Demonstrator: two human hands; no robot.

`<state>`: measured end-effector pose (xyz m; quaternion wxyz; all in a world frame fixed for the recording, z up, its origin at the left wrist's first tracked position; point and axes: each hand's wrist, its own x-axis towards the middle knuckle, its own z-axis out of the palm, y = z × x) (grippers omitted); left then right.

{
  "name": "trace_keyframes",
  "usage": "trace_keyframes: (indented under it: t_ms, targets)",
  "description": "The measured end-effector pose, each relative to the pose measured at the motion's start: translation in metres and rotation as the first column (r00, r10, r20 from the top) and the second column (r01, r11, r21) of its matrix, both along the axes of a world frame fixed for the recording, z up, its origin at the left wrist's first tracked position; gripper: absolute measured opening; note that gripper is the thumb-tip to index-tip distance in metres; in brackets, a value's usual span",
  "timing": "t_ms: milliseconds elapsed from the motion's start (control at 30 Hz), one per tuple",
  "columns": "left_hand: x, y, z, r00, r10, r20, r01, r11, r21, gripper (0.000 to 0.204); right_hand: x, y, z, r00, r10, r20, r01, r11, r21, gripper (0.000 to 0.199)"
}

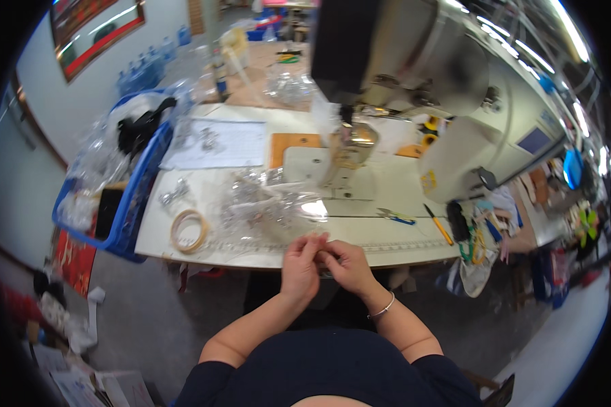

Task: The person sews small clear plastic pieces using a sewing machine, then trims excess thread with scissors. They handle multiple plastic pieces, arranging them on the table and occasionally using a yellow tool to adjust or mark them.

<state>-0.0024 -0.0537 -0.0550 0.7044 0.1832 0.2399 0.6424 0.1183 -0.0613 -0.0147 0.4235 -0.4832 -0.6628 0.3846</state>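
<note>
My left hand (300,266) and my right hand (346,264) meet at the near edge of the sewing table (387,237), fingertips pinched together on a small clear item (321,239) that is too small to identify. Just beyond my fingers lies a heap of clear plastic bags (268,203) with small metallic pieces inside. A thin bangle circles my right wrist. The sewing machine (414,74) rises behind the heap, its needle area (349,146) over the white bed.
A roll of tape (188,230) lies at the table's left front. A blue crate (139,183) of bags hangs off the left edge. Thread snips (395,216) and a yellow-handled tool (439,225) rest right of my hands. A paper sheet (217,144) lies further back.
</note>
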Motion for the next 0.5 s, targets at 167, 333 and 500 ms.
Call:
trace_keyframes:
  t_ms: [167,333,500]
  targets:
    - [-0.007,-0.004,0.002,0.999,-0.04,-0.019,0.04,0.999,-0.004,0.021,0.081,0.009,-0.007,0.878,-0.46,0.134,0.436,0.883,0.175,0.016]
    - [-0.012,-0.005,0.005,0.994,-0.079,-0.078,0.073,0.995,-0.072,0.026,0.23,0.035,-0.019,0.382,-0.777,0.501,0.531,0.628,0.569,0.024]
    - [-0.007,-0.007,0.01,0.986,-0.087,-0.144,0.078,0.995,-0.069,0.039,0.242,0.043,-0.011,0.373,-0.665,0.647,0.421,0.743,0.521,0.038]
